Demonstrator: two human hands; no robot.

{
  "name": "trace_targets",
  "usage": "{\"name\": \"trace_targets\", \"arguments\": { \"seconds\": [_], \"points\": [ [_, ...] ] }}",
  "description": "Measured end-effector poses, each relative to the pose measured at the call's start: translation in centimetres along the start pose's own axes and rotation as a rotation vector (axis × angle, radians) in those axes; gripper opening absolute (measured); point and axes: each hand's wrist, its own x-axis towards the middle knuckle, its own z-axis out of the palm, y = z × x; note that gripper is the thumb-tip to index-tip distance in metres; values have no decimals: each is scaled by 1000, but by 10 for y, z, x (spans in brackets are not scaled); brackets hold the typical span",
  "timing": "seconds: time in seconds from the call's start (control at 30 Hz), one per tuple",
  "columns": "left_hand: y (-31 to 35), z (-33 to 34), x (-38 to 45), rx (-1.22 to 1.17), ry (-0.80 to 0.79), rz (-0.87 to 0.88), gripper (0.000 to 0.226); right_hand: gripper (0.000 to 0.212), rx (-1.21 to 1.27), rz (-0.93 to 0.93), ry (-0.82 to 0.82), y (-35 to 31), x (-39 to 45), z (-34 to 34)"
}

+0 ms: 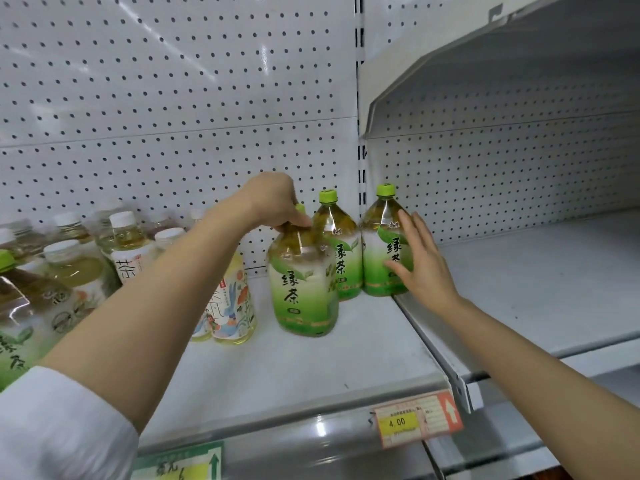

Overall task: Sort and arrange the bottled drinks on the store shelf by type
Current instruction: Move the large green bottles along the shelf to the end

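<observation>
Three large green-tea bottles with green caps stand at the right end of the white shelf (311,368). My left hand (273,202) grips the neck and cap of the front green-tea bottle (301,292). A second green-tea bottle (337,244) stands behind it. My right hand (420,261) lies flat with fingers spread against the side of the rightmost green-tea bottle (381,251), holding nothing. A pale yellow bottle with a floral label (232,306) stands left of them, partly hidden by my left forearm.
Several white-capped tea bottles (124,244) crowd the shelf's left side, and another green-tea bottle (17,313) sits at the far left edge. A pegboard back wall (173,116) rises behind. A price tag (415,420) hangs on the shelf front. The neighbouring right shelf (536,289) is lower.
</observation>
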Motion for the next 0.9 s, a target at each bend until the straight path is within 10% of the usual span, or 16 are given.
{"name": "trace_targets", "arguments": {
  "seconds": [0.13, 0.3, 0.63, 0.9],
  "points": [
    [25, 10, -8, 40, 62, 58, 50, 82, 116, -49, 118, -30, -22, -11],
    [57, 20, -8, 102, 175, 90, 56, 109, 477, 47, -270, -68, -50, -8],
    [70, 57, -25, -383, 36, 192, 69, 74, 528, 164, -79, -38, -42, -40],
    [88, 101, -20, -196, 188, 283, 91, 80, 518, 164, -65, -3, -31, -58]
  ]
}}
